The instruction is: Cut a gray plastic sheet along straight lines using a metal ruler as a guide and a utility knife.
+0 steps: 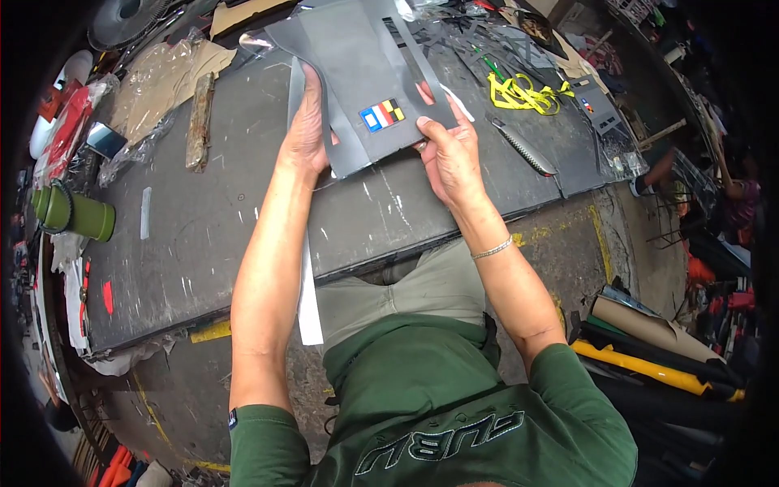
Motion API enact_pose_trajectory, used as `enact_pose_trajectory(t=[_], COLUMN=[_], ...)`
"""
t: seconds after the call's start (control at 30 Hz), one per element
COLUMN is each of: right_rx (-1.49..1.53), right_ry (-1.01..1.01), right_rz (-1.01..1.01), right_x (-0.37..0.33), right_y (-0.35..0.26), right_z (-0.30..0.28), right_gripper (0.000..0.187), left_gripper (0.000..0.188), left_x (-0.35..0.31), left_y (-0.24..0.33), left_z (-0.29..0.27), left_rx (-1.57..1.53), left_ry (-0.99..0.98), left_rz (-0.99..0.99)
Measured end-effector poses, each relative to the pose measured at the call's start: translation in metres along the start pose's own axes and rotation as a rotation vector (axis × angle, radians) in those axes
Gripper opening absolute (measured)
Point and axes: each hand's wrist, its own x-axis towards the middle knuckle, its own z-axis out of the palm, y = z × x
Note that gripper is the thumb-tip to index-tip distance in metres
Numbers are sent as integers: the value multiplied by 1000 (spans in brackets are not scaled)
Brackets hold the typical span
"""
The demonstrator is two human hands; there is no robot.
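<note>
Both my hands hold a dark grey cut sheet piece (353, 73) above the dark worktable (203, 235). The piece carries a small patch of blue, white, red, yellow and black stripes (381, 114) near its lower edge. My left hand (307, 122) grips the piece's left edge, fingers behind it. On the right, my right hand (450, 154) pinches the lower right corner, thumb on top next to the striped patch. A thinner grey layer sticks out below the piece.
A utility knife (523, 148) lies right of my right hand, with yellow strapping (523, 93) behind it. A green flask (71, 213) lies at the table's left end, a wooden block (199, 122) beside crumpled plastic. Rolls of material (657, 349) lie on the floor at right.
</note>
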Motion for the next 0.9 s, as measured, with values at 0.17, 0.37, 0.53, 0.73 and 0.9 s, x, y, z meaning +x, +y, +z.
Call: enact_pose_trajectory(t=[0.17,0.37,0.53,0.73,0.9], right_rx=[-253,-580,-644,-718,-29], right_ry=[-38,-43,-140,-33,290], right_rz=[-98,-294,-296,-416,-82], right_x=[-3,-6,-14,-7,15], right_y=[8,19,21,18,5], right_z=[8,18,29,30,13], right_gripper=[53,47,47,48,48], left_gripper=[89,68,94,120,94], left_x=[-3,11,11,3,14], left_y=[2,-2,-4,1,13], left_z=[7,-1,-1,-5,-27], left_rx=[87,39,44,175,300], left_ry=[83,247,192,270,585], left_rz=[37,2,59,105,28])
